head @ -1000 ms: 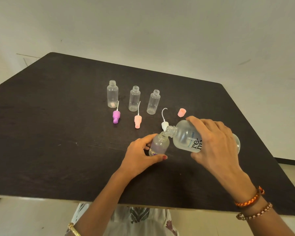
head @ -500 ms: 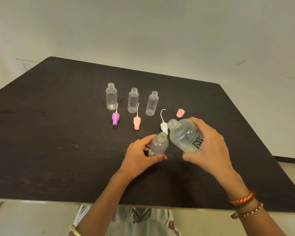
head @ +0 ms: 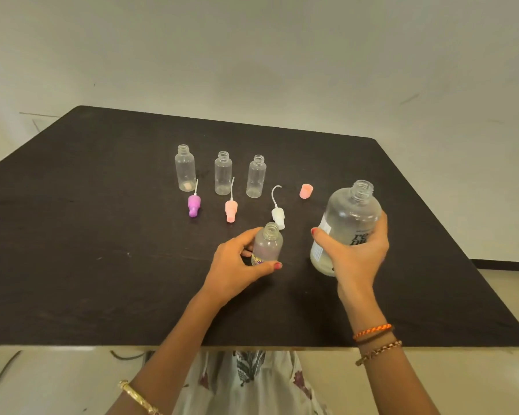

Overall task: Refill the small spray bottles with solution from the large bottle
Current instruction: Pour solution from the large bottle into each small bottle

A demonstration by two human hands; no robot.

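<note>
My left hand [head: 234, 266] grips a small clear bottle [head: 268, 244] that stands uncapped on the black table [head: 87, 265]. To its right, my right hand [head: 357, 253] holds the large clear bottle [head: 348, 223] nearly upright, its mouth open, with some liquid at its bottom. Three more small uncapped bottles stand in a row farther back: the left one [head: 185, 168], the middle one [head: 223, 172] and the right one [head: 256, 176]. Spray heads with tubes lie in front of them: purple [head: 194, 205], pink [head: 231, 209] and white [head: 278, 216].
A pink cap [head: 306, 191] lies behind the large bottle. The table's near edge runs just in front of my forearms, and its right edge slopes away past my right hand. A pale wall stands behind the table.
My right hand has swung the large bottle up from a tilted pouring pose over the small bottle to nearly upright and moved it right. My left hand kept its hold on the small bottle.
</note>
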